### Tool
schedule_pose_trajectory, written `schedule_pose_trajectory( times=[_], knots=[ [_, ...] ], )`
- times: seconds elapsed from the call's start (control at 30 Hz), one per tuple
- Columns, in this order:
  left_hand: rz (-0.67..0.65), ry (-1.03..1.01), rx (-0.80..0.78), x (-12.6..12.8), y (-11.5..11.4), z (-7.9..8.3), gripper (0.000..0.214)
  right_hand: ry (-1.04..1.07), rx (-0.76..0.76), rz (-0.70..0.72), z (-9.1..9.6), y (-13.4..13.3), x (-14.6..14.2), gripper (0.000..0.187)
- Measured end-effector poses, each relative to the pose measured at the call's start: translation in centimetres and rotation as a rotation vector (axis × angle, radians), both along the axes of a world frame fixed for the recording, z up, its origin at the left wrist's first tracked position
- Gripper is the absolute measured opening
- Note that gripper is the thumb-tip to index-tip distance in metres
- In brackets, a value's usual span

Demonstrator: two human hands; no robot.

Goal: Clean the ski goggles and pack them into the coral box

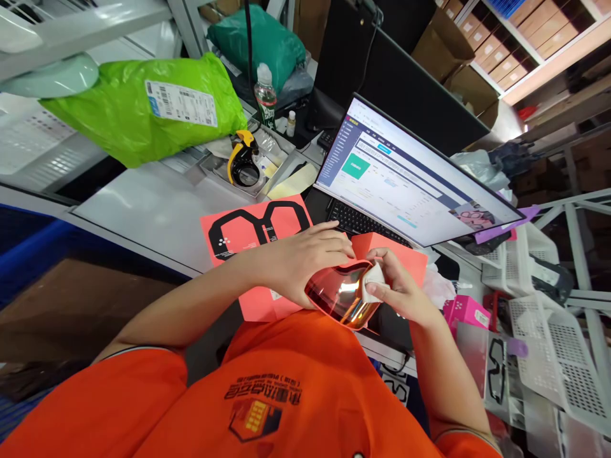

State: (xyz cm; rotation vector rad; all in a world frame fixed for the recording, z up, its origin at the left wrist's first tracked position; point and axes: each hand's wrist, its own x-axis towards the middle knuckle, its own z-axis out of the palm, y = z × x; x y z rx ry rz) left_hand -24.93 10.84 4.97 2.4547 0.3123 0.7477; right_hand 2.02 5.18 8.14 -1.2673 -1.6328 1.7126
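Observation:
My left hand (298, 261) is closed around the upper edge of a mirrored orange-red goggle lens (340, 298), held just above my lap. My right hand (398, 289) pinches a small white cloth (372, 283) against the lens's right end. Under both hands lies a coral-pink paper sleeve (238, 232) printed with a black goggle outline, and a second pink sheet (401, 254) sits beneath my right hand. My orange shirt fills the bottom of the view.
A laptop (401, 184) with a lit screen stands open behind the hands. A green mailer bag (138, 108), a yellow tape dispenser (242, 162) in a tray and a water bottle (265, 95) sit at the back. White mesh baskets (548, 331) and a pink box (465, 312) are to the right.

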Motion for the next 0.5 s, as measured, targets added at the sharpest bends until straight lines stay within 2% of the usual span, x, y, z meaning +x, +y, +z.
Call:
schedule_pose_trajectory(
  times=[0.1, 0.2, 0.27, 0.37, 0.4, 0.43, 0.5],
  knots=[
    [0.041, 0.014, -0.025, -0.3, 1.2, -0.4, 0.081, 0.072, -0.043, -0.147, -0.9, 0.6, -0.7, 0.040],
    [0.137, -0.005, -0.107, -1.0, 1.8, -1.1, 0.092, 0.094, -0.004, -0.246, -1.8, 1.2, -1.2, 0.039],
    [0.306, -0.084, -0.220, -1.6, 1.4, -2.3, 0.107, 0.085, 0.048, -0.303, -2.3, 1.4, -1.5, 0.045],
    [0.694, -0.318, -0.469, -1.6, -0.3, -5.2, 0.120, 0.080, 0.139, -0.420, -2.8, 1.5, -1.9, 0.054],
    [0.781, -0.417, -0.572, -1.4, -1.1, -6.3, 0.116, 0.082, 0.162, -0.455, -2.9, 1.5, -2.2, 0.055],
    [0.803, -0.518, -0.695, -0.9, -1.9, -7.4, 0.106, 0.087, 0.183, -0.487, -3.0, 1.4, -2.4, 0.056],
    [0.747, -0.689, -0.974, 0.4, -3.5, -9.1, 0.081, 0.106, 0.214, -0.537, -2.9, 1.0, -3.2, 0.053]
  ],
)
